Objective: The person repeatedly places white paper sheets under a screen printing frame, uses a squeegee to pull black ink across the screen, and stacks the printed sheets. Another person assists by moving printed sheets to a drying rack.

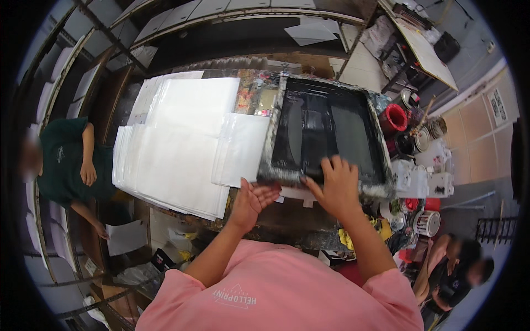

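The screen-printing frame (326, 138) lay flat on the worktable (298, 220), right of the stacked white sheets (176, 143), probably so its mesh sat level. Its mesh was black with ink and its border paint-smeared. The right hand (337, 185) pressed spread fingers on the near edge; the left hand (251, 201) hovered open-palmed, holding nothing, just beside the near-left corner.

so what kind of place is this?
Most likely a screen-printing workshop. The right hand presses on a black-inked printing screen, stacks of white sheets lie beside it, and ink tins crowd the bench edge. The left hand is open, palm up.
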`<state>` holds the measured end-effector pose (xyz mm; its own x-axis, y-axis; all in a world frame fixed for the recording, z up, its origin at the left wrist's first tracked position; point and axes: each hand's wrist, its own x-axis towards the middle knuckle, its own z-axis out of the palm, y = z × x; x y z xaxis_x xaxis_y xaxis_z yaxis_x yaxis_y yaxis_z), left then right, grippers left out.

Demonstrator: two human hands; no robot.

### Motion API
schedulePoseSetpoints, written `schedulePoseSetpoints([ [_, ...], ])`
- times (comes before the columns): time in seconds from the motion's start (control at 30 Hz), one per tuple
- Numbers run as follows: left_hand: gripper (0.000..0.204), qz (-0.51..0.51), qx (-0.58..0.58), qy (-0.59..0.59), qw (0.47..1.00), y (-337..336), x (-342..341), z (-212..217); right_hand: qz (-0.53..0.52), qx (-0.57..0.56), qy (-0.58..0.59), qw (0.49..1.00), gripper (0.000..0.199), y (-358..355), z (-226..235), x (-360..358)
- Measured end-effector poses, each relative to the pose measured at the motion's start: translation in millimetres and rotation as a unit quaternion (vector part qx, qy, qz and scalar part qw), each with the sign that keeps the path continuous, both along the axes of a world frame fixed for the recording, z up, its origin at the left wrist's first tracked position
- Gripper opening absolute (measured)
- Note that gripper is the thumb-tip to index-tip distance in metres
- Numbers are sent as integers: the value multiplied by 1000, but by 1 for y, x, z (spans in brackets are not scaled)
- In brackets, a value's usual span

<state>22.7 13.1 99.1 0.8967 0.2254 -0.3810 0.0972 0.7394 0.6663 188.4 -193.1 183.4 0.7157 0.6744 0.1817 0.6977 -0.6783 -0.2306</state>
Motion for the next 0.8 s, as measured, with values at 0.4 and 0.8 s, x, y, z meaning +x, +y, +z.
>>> schedulePoseSetpoints([
  [0.4, 100, -157, 841, 257, 450, 35, -52, -119, -27, 92, -188, 977, 53, 51, 103, 90],
  [0.8, 64, 151, 781, 132, 591, 46, 8, -38, -31, 121, -205, 971, 61, 56, 111, 112],
])
